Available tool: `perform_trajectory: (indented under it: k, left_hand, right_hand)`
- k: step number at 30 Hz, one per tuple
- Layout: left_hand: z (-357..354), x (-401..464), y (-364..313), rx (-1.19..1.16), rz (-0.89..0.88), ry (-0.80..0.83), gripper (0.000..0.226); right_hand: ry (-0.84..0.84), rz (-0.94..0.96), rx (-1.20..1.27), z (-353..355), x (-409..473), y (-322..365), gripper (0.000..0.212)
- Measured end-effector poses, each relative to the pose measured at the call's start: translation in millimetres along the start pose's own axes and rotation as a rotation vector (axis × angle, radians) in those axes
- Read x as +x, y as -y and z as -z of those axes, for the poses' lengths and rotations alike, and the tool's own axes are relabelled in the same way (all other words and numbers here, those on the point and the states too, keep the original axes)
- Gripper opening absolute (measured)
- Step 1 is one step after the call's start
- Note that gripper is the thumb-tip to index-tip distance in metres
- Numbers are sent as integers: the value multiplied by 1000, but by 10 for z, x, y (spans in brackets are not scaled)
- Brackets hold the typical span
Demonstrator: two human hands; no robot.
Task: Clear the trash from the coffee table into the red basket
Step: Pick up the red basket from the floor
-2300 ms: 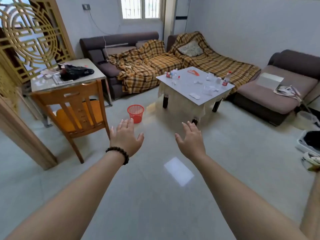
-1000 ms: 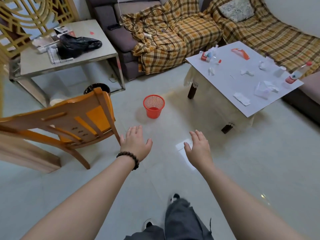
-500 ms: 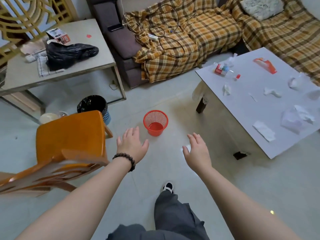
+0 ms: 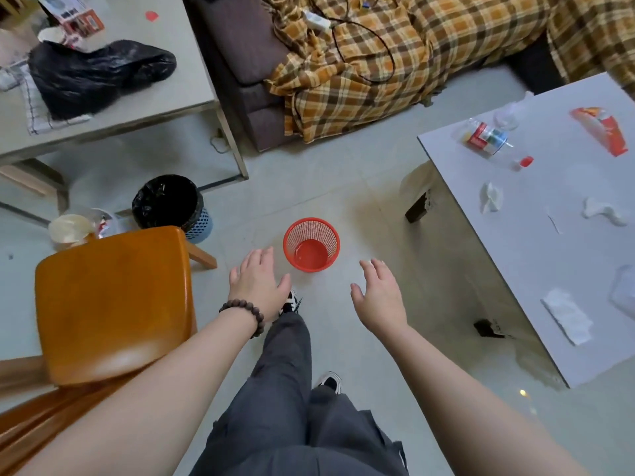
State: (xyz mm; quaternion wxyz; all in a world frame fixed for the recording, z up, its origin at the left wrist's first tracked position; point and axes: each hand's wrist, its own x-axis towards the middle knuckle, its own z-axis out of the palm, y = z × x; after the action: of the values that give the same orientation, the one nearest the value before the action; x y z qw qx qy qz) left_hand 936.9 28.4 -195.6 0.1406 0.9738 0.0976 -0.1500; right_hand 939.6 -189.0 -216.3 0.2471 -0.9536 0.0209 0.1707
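The red mesh basket (image 4: 311,244) stands empty on the floor, just beyond my two hands. My left hand (image 4: 257,285), with a bead bracelet at the wrist, hovers open to the basket's lower left. My right hand (image 4: 378,296) is open too, to its lower right. The white coffee table (image 4: 536,262) fills the right side. On it lie a crushed plastic bottle (image 4: 486,138), an orange wrapper (image 4: 600,129), crumpled tissues (image 4: 490,197) and a flat napkin (image 4: 567,316).
An orange wooden chair (image 4: 110,300) stands close on my left. Behind it are a black-lined bin (image 4: 168,204) and a grey side table (image 4: 113,97) with a black bag. A plaid-covered sofa (image 4: 378,56) runs along the back. My legs and shoes show below.
I have walked closer and looked further down: the basket now sits right in front of my hands and the coffee table has slid to the right edge. Both hands stay open.
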Motion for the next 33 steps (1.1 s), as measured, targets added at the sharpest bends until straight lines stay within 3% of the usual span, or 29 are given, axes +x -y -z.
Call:
perform_trajectory:
  k: [11,17,21,30,33]
  left_hand:
    - [-300,1903,384,-76,-12,135,59]
    - [-1246,2651,570,-132,93,309,63]
    - [-2026,3142,681,-155,168,342,63]
    - [-3474,3884,971,-255,424,429,71]
    - [-3697,4029,1008,-379,482,481,58]
  right_hand:
    - [108,-142,4,-463,1787,233,52]
    - [250,-305,26,-1229,2495,-206,53]
    - [323,-390,53,-1851,2980,-578,54]
    - [326,-576,183,-3050,3884,-1260,74]
    - [359,-715,341,-3275,4039,-1397,80]
